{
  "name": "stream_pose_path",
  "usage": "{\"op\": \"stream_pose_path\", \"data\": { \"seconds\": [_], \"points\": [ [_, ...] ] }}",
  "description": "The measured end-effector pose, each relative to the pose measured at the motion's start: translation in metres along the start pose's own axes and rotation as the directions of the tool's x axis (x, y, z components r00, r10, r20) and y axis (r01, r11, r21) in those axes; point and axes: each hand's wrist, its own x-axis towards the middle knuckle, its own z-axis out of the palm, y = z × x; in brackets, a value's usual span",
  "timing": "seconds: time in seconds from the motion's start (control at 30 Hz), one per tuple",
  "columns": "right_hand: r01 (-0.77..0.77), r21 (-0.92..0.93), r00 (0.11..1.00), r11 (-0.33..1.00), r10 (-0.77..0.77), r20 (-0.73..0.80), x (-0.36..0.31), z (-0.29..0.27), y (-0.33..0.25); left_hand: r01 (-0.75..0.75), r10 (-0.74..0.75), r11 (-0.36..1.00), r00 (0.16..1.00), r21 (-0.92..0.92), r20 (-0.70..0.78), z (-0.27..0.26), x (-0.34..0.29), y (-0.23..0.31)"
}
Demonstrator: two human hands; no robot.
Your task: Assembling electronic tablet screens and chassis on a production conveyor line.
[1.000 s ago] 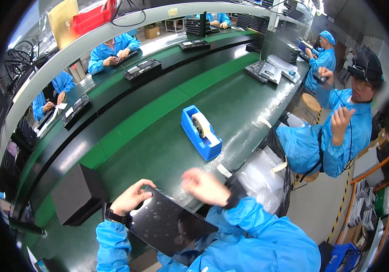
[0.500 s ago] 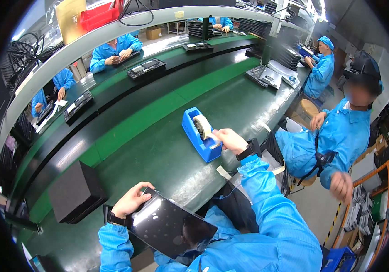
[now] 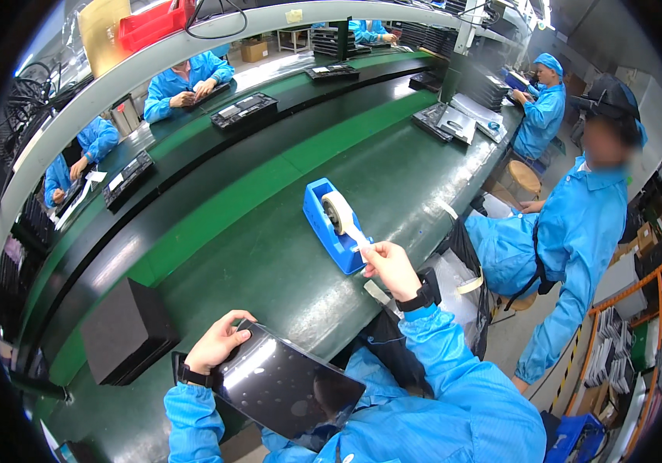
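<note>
My left hand grips the upper left corner of a glossy black display panel, thumb on top. The panel tilts near my lap at the bench edge, its surface dotted with light spots. On the green bench, a blue tape dispenser holds a roll of whitish tape. My right hand is at the dispenser's near end, thumb and fingers pinching the loose end of the tape strip, which runs back to the roll.
A black block stands on the bench at the left. Flat black devices lie along the far dark track. Silver and black parts are at the far right. A co-worker in blue stands close on my right, beside a clear plastic bag.
My right hand has moved slightly toward me and down, and the tape strip now shows stretched from the roll to my fingers. The co-worker on the right has lowered an arm.
</note>
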Motion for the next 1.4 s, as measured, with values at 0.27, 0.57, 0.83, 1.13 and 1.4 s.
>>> {"op": "stream_pose_path", "data": {
  "seconds": [0.27,0.57,0.83,1.13,1.4],
  "points": [
    [-0.039,0.462,0.999,0.886,0.044,0.0,-0.008,0.005,0.031,0.014,-0.014,0.999,1.0,-0.044,0.005,0.004,-0.002,0.005],
    [0.043,-0.453,0.99,0.891,-0.097,-0.098,0.007,-0.029,0.032,-0.065,0.065,0.996,0.998,-0.065,0.0,0.001,0.008,0.002],
    [0.096,-0.345,0.575,0.934,0.231,0.785,-0.087,0.014,-0.034,0.039,-0.041,0.99,0.999,-0.139,-0.009,0.009,0.009,0.003],
    [0.215,-0.454,0.446,0.865,0.326,0.833,-0.107,0.024,-0.023,0.019,-0.019,0.997,1.0,-0.08,0.001,0.009,0.01,-0.003],
    [0.238,-0.49,0.49,0.838,0.332,0.806,-0.116,0.027,-0.015,0.014,-0.014,0.999,1.0,-0.043,-0.008,0.01,0.009,-0.002]
  ]
}}
